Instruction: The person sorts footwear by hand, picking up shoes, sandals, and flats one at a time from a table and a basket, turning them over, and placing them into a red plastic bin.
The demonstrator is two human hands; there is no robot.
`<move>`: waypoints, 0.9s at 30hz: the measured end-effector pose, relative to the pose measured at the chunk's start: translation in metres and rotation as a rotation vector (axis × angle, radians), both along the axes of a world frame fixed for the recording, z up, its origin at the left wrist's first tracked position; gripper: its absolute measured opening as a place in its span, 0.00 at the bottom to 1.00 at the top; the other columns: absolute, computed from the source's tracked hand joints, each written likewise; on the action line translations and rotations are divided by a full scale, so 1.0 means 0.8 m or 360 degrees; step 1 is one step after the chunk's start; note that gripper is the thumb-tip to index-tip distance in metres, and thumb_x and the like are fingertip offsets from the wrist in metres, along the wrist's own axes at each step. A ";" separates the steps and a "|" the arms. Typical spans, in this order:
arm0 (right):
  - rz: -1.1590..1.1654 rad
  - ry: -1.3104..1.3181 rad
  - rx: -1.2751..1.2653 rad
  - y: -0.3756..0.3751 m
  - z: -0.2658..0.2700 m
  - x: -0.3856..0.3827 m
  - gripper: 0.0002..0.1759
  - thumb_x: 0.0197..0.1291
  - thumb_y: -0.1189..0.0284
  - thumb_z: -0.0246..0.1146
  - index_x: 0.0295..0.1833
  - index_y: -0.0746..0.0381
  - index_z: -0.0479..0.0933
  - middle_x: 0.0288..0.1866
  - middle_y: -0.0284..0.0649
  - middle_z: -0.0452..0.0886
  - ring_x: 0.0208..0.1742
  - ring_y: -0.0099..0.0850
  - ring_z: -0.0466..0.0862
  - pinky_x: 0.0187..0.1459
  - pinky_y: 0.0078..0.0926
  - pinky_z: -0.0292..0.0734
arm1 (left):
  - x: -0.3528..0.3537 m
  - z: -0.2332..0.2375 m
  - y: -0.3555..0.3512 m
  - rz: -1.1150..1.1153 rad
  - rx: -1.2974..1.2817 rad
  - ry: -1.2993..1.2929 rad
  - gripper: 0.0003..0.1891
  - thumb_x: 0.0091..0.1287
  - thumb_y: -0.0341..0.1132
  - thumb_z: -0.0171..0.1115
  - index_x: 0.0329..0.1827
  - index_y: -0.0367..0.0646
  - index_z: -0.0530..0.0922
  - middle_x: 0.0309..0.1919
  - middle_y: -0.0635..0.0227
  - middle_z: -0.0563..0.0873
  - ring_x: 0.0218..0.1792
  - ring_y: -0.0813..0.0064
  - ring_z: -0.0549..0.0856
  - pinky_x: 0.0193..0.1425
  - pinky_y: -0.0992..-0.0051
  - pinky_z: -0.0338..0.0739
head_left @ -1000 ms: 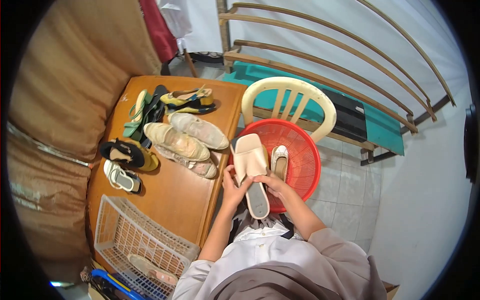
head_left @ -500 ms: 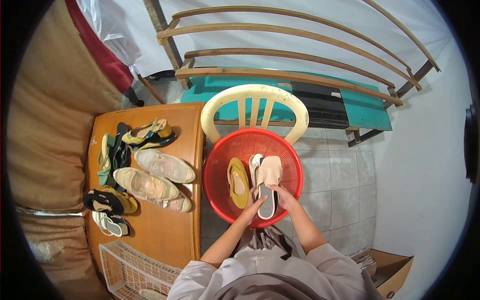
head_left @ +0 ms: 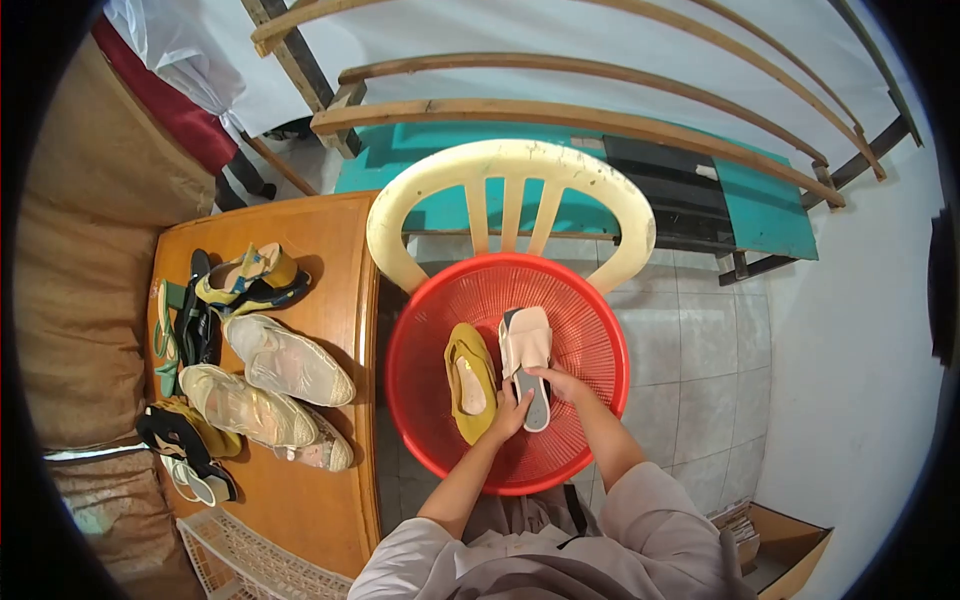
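Lowered further into the round red plastic basket [head_left: 395,350] sits the beige slide sandal [head_left: 525,345]; left hand [head_left: 512,412] and right hand [head_left: 562,383] clamp their fingers on its heel.

Head camera looks steeply down, close above red basket [head_left: 585,305] and table [head_left: 330,240].

A cream plastic chair [head_left: 510,170] stood just beyond the fingers [head_left: 521,399], on a pale tiled floor [head_left: 700,350]. Left of them lay a wooden surface [head_left: 335,240] against a brown cushion [head_left: 90,280]. Farther beyond, curved wooden slats [head_left: 570,112] leaned at a white wall [head_left: 850,300].
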State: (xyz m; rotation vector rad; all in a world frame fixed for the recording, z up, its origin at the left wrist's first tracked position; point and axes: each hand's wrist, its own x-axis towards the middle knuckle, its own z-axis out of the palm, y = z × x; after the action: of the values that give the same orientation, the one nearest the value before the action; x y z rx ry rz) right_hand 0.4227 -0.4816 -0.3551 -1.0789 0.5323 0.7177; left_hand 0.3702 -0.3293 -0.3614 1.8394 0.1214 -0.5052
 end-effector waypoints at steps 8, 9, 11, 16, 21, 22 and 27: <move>-0.0035 0.0242 -0.0111 0.010 0.071 -0.021 0.52 0.45 0.64 0.70 0.71 0.55 0.43 0.64 0.44 0.61 0.64 0.37 0.62 0.61 0.35 0.60 | -0.023 0.043 -0.009 0.0082 0.0192 0.0048 0.29 0.65 0.48 0.50 0.63 0.41 0.54 0.53 0.36 0.65 0.54 0.43 0.67 0.61 0.57 0.59; 0.0001 0.0212 -0.0051 0.013 0.079 -0.020 0.54 0.44 0.62 0.70 0.70 0.58 0.43 0.65 0.44 0.60 0.65 0.37 0.61 0.62 0.34 0.59 | -0.029 0.037 -0.008 0.0126 0.0197 -0.0064 0.28 0.65 0.46 0.50 0.62 0.40 0.55 0.51 0.34 0.67 0.52 0.41 0.68 0.58 0.56 0.62; 0.0027 0.0040 -0.0227 0.018 0.015 -0.029 0.54 0.44 0.61 0.71 0.70 0.59 0.43 0.66 0.44 0.59 0.66 0.37 0.60 0.63 0.34 0.58 | -0.028 0.023 0.000 0.0171 0.0091 -0.0025 0.26 0.65 0.46 0.50 0.60 0.38 0.57 0.49 0.35 0.70 0.50 0.41 0.71 0.55 0.57 0.65; 0.0111 -0.0241 -0.0595 0.031 0.012 -0.032 0.52 0.43 0.51 0.69 0.68 0.64 0.51 0.66 0.51 0.57 0.68 0.40 0.57 0.65 0.35 0.55 | -0.025 0.017 0.004 0.0214 0.0114 0.0060 0.24 0.65 0.44 0.50 0.56 0.36 0.60 0.44 0.36 0.75 0.46 0.41 0.76 0.50 0.57 0.70; 0.0284 -0.0350 -0.1634 0.033 0.003 -0.057 0.54 0.38 0.47 0.70 0.64 0.69 0.56 0.60 0.56 0.62 0.60 0.46 0.66 0.60 0.35 0.63 | -0.021 0.036 -0.002 0.0200 0.0290 0.0182 0.27 0.65 0.44 0.51 0.59 0.34 0.56 0.46 0.37 0.75 0.48 0.42 0.76 0.51 0.58 0.70; 0.0243 -0.0364 -0.1571 0.033 0.003 -0.060 0.55 0.37 0.46 0.70 0.64 0.69 0.56 0.59 0.57 0.63 0.58 0.47 0.68 0.58 0.35 0.65 | -0.021 0.039 -0.003 0.0213 0.0319 0.0214 0.28 0.65 0.43 0.51 0.60 0.33 0.55 0.47 0.37 0.74 0.49 0.43 0.75 0.52 0.59 0.70; 0.0370 -0.0308 -0.1390 0.026 0.010 -0.088 0.51 0.38 0.47 0.70 0.61 0.70 0.61 0.55 0.57 0.68 0.54 0.43 0.72 0.52 0.33 0.70 | -0.030 0.054 0.007 0.0131 0.0417 0.0213 0.31 0.61 0.38 0.57 0.61 0.32 0.55 0.48 0.39 0.75 0.50 0.45 0.75 0.54 0.61 0.70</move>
State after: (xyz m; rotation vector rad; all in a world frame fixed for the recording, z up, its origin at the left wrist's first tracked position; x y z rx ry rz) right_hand 0.3525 -0.4610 -0.3469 -2.0292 0.5687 0.5703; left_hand 0.3462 -0.3241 -0.3179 2.0451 0.3675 -0.5757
